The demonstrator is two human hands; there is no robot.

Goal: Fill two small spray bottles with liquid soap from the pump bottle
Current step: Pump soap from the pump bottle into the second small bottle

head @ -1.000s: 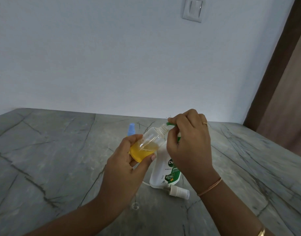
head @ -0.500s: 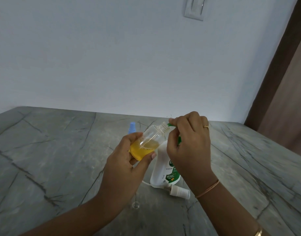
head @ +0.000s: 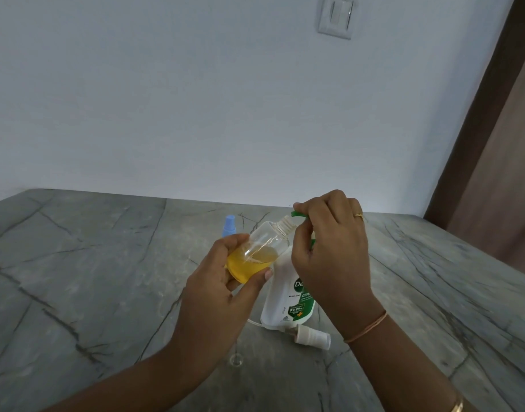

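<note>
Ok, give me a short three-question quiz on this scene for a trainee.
1. True or false: the clear spray bottle held in the left hand is full to the neck.
2. The right hand grips: A) a wall switch B) the green spout of the pump bottle C) a blue cap.
3. Fill in: the loose spray head lies on the ____.
Key: 1 false; 2 B; 3 counter.

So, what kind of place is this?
Probably a room in a home, perhaps a kitchen: a grey stone counter stands against a plain pale wall, and a light switch is on that wall.
</note>
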